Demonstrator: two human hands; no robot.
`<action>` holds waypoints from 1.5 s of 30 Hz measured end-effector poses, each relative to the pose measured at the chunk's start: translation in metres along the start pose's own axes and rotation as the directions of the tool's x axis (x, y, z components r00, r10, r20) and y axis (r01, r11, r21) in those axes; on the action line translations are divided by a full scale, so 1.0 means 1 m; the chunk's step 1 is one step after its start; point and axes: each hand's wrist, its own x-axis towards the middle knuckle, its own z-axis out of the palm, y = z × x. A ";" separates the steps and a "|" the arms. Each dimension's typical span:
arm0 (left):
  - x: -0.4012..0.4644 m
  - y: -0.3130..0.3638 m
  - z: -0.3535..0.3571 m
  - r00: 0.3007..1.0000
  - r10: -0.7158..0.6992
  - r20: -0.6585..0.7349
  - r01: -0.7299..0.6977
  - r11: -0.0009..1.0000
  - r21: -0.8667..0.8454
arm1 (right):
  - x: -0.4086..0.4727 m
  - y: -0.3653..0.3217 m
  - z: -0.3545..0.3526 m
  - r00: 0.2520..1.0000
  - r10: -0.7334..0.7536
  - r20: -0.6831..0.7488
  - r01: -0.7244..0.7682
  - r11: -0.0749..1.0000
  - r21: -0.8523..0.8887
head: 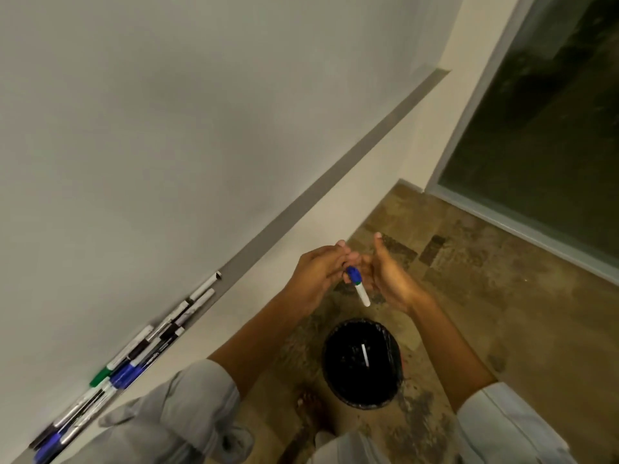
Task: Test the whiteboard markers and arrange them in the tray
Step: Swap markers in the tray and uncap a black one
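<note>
A white marker with a blue cap hangs between my two hands, cap end up and white barrel pointing down. My left hand pinches it at the cap. My right hand is close beside it with fingers spread, touching near the cap; whether it grips the marker is unclear. The hands are out in front of the whiteboard, above the floor. Several markers, black, blue and green capped, lie along the grey tray at the board's lower edge, to the left of my hands.
A black bin lined with a bag stands on the stone floor right below my hands, with a white marker inside it. A glass door or window is at the right. My foot shows beside the bin.
</note>
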 end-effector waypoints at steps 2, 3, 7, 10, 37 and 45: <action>0.006 -0.004 0.002 0.996 -0.065 0.054 0.067 0.997 -0.028 | 0.003 0.002 -0.010 0.997 0.031 -0.071 -0.033 0.999 -0.030; 0.008 -0.005 0.001 0.993 -0.088 0.078 0.090 0.996 -0.029 | 0.005 0.003 -0.015 0.993 0.049 -0.108 -0.054 0.998 -0.042; 0.015 -0.002 -0.005 0.987 -0.123 0.106 0.126 0.992 -0.023 | 0.010 0.001 -0.026 0.973 0.075 -0.220 -0.068 0.997 0.039; 0.017 0.006 -0.019 0.994 -0.106 0.029 0.106 0.994 -0.018 | 0.017 -0.006 -0.022 0.964 0.072 -0.256 -0.054 0.995 0.078; -0.099 -0.019 -0.283 0.463 -0.257 -0.848 -0.127 0.928 -0.350 | 0.150 -0.020 0.257 0.867 0.353 0.351 -0.253 0.920 -0.301; -0.092 -0.031 -0.286 0.479 -0.189 -0.857 -0.033 0.972 -0.233 | 0.154 0.005 0.291 0.854 0.368 0.368 -0.229 0.900 -0.370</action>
